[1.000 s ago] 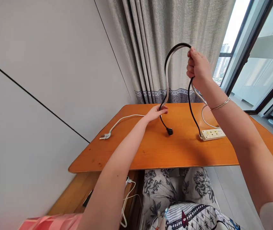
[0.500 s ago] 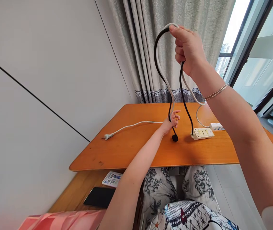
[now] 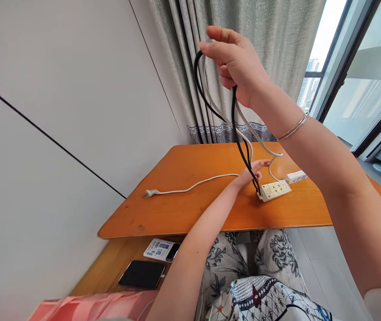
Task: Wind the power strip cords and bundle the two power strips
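Observation:
My right hand (image 3: 235, 62) is raised in front of the curtain, fingers closed on a loop of a black cable (image 3: 235, 133) and a white cable (image 3: 190, 187) held together. Both cables hang down from it to the orange table (image 3: 184, 209). My left hand (image 3: 252, 174) is low over the table, fingers pinched round the same two cables just left of a cream power strip (image 3: 275, 190). The black cable meets the strip's near left corner. The white cable trails left across the table to its plug (image 3: 150, 193).
A second white power strip (image 3: 296, 177) lies behind the cream one. On a lower wooden shelf at the left sit a black phone (image 3: 142, 274) and a white printed card (image 3: 159, 249). A grey curtain (image 3: 264, 44) and a window stand behind the table.
My right hand has carried the cable loop up and to the left. My left hand has slid right along the cables toward the cream power strip, and the black plug end is no longer visible.

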The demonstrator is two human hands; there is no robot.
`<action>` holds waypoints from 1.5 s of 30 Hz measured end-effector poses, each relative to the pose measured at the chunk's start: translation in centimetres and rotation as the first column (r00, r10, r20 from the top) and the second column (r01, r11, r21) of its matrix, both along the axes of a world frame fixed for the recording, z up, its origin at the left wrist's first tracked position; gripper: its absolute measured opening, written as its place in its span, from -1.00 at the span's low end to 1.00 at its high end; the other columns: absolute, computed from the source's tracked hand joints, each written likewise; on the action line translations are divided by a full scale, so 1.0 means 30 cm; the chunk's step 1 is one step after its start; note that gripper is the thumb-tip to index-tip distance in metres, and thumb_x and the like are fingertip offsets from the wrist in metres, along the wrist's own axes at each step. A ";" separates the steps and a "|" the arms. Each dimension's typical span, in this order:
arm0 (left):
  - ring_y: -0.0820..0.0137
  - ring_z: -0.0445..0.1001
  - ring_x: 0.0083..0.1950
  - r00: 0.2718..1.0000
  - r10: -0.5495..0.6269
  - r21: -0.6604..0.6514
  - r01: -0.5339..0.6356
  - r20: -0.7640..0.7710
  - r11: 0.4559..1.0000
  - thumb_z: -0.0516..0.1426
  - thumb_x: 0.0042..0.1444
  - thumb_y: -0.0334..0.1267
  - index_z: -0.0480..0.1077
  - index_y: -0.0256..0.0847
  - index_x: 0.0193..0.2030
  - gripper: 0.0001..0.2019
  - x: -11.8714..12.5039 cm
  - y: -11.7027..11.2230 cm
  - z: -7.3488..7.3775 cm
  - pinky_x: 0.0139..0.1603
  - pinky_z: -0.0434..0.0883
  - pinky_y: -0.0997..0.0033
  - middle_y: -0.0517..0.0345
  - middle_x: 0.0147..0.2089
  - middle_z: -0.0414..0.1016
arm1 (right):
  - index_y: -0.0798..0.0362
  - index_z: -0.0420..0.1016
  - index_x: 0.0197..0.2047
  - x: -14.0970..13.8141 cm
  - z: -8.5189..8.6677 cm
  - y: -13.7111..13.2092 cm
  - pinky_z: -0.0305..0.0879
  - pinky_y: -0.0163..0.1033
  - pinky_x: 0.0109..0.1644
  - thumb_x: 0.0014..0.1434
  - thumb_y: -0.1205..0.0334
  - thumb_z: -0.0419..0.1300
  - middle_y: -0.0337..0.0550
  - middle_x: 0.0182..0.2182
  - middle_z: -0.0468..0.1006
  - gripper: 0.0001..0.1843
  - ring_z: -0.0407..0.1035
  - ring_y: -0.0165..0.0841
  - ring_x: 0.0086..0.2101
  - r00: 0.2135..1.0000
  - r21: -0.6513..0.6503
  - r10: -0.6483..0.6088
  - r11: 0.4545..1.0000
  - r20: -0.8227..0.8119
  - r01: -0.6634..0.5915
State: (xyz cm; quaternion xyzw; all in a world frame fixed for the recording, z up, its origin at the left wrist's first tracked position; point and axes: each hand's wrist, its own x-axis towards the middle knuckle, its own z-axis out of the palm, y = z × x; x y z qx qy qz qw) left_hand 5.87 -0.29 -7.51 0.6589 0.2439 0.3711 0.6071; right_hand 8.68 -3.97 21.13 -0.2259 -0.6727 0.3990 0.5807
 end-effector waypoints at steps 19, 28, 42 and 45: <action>0.63 0.04 -0.64 0.766 0.642 0.023 -0.643 0.031 0.766 0.25 -0.05 -0.05 0.45 -0.22 -0.22 -0.68 -0.313 0.126 0.110 -0.62 0.00 0.51 0.18 -0.40 0.50 | -0.21 0.24 -0.18 0.342 -0.064 0.183 -0.21 -0.20 -0.56 0.12 0.05 0.36 -0.38 -0.60 0.11 -0.65 -0.03 -0.39 -0.64 0.986 0.096 -0.138 0.987 0.091 0.129; 0.29 0.56 -0.07 0.674 0.738 0.336 -0.703 0.031 0.627 0.34 -0.11 -0.26 0.37 -0.23 0.08 -0.45 -0.393 0.192 0.193 0.02 0.49 0.22 -0.08 0.03 0.53 | -0.12 0.20 -0.17 0.237 -0.165 0.211 -0.14 -0.28 -0.53 0.14 0.06 0.38 -0.47 -0.58 0.07 -0.60 -0.04 -0.52 -0.64 0.984 0.014 -0.170 0.985 0.054 0.170; 0.07 0.36 0.31 0.682 0.730 0.879 -0.375 0.046 0.295 0.17 0.21 -0.24 0.40 -0.14 0.12 -0.67 -0.282 0.153 0.621 0.32 0.31 0.04 0.00 0.12 0.48 | -0.10 0.21 -0.03 0.159 -0.317 0.217 0.23 -0.31 -0.45 0.21 0.14 0.26 -0.33 -0.43 0.28 -0.66 0.20 -0.42 -0.49 0.964 -0.007 -0.098 0.995 0.249 0.103; 0.08 0.44 0.21 0.608 0.794 0.883 -0.363 -0.017 0.297 0.12 0.20 -0.29 0.47 -0.20 -0.07 -0.81 -0.314 0.162 0.626 0.29 0.31 0.04 -0.02 -0.04 0.53 | -0.08 0.20 0.13 0.194 -0.379 0.191 0.43 -0.08 -0.11 0.25 0.09 0.22 -0.11 -0.18 0.42 -0.57 0.38 -0.24 -0.18 0.887 0.250 -0.305 0.942 0.347 0.226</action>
